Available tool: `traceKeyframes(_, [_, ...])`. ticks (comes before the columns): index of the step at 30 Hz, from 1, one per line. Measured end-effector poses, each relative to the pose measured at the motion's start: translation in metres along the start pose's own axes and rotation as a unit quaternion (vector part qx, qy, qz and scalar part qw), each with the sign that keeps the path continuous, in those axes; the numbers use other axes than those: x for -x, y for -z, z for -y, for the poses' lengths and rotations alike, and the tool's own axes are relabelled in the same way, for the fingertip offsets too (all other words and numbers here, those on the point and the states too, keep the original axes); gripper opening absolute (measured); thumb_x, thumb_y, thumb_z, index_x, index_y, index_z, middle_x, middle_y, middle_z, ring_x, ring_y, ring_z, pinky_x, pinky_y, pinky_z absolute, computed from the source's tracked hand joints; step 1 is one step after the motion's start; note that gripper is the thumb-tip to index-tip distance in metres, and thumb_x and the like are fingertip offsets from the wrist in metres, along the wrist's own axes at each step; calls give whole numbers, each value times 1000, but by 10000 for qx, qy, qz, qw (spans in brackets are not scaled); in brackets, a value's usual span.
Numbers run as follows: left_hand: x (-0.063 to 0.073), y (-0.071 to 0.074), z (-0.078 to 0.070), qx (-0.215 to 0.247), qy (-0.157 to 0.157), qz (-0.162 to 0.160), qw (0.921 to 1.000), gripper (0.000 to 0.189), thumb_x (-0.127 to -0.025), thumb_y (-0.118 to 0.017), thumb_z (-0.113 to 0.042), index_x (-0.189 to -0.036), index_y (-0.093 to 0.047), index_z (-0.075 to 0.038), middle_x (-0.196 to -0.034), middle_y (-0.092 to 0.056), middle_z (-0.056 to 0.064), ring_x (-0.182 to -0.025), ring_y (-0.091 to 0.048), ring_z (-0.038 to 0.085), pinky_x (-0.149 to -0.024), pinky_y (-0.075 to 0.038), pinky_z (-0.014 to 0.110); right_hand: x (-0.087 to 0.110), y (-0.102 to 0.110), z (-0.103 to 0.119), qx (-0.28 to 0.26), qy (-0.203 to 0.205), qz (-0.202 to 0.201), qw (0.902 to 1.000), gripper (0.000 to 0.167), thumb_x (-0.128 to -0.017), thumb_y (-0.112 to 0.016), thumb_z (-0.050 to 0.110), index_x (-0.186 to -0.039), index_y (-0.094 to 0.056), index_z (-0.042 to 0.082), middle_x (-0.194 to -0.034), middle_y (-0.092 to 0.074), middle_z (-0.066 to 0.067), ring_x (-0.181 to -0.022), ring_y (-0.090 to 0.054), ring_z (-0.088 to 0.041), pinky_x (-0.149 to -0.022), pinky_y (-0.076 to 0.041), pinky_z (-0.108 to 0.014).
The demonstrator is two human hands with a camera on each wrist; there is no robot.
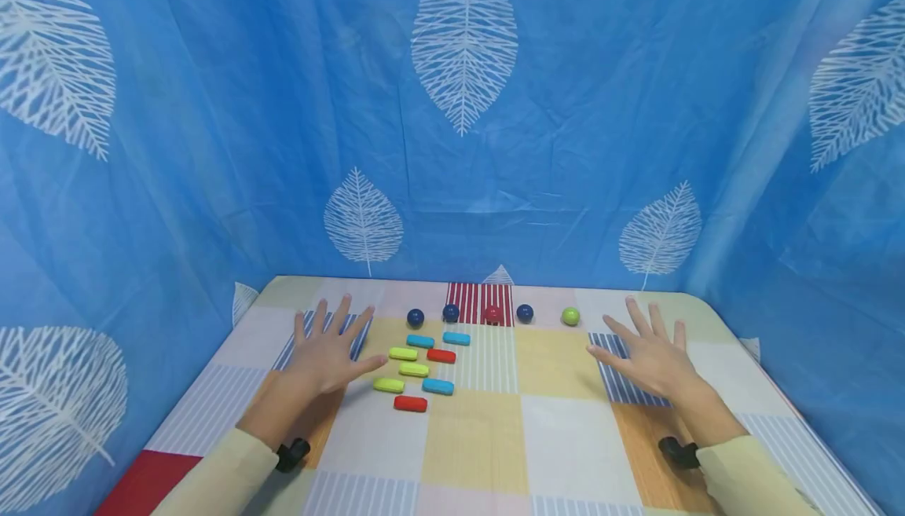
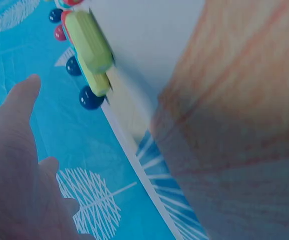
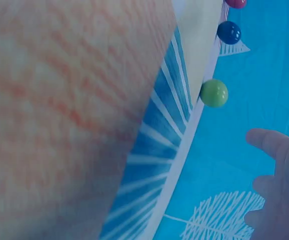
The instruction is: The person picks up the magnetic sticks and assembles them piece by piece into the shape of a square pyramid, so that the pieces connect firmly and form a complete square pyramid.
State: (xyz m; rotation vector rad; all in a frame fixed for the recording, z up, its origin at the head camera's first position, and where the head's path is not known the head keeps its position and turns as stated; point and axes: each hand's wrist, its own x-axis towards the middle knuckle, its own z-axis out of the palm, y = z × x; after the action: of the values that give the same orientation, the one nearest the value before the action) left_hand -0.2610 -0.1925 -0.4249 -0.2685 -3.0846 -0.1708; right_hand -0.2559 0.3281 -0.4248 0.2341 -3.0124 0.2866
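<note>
My left hand is spread over the left side of the table, fingers straight, holding nothing. Nearest its thumb lie small rounded bars: yellow-green bars, blue bars and red bars, loosely grouped. My right hand is likewise spread over the right side, with nothing in it. Along the back stand glossy balls in a row: dark blue balls, a red ball and, closest to the right hand, a green ball. In the left wrist view, a yellow-green bar overlaps others behind it.
A patchwork-patterned cloth covers the table. Blue curtains with white leaf prints rise behind the table's back edge and on both sides. A black strap mount sits at the left wrist, and another mount at the right.
</note>
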Motion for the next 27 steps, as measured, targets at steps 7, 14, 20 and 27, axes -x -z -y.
traceKeyframes(7, [11, -7, -12, 121, -96, -54, 9999, 94, -88, -52, -78, -163, -26, -28, -172, -11, 18, -155, -5, 55, -116, 4, 80, -10, -8, 10, -219, 80, -4, 9997, 84, -96, -48, 71, -155, -44, 13, -169, -10, -28, -152, -2, -59, -110, 5, -84])
traceKeyframes(14, [26, -9, -26, 584, -248, -140, 9979, 89, -90, -58, -71, -162, -29, -29, -172, -14, 17, -155, -10, 54, -116, -5, 80, -24, -18, 12, -463, 222, 21, 9987, 76, -101, -42, 66, -156, -42, 14, -169, -11, -27, -152, -6, -59, -113, -2, -82])
traceKeyframes(20, [33, -10, -34, 1022, -343, -164, 9940, 86, -91, -64, -62, -162, -30, -28, -171, -15, 18, -154, -13, 54, -116, -13, 79, -37, -25, 14, -679, 261, -38, 9973, 73, -104, -41, 61, -157, -40, 10, -168, -15, -29, -150, -12, -61, -113, -12, -82])
traceKeyframes(27, [38, -15, -44, 2188, -356, 125, 9750, 85, -89, -75, -50, -161, -33, -31, -170, -22, 14, -155, -23, 45, -114, -30, 73, -53, -30, 18, -1409, 318, -130, 9894, 67, -107, -46, 48, -157, -37, 3, -166, -17, -32, -148, -18, -60, -112, -20, -80])
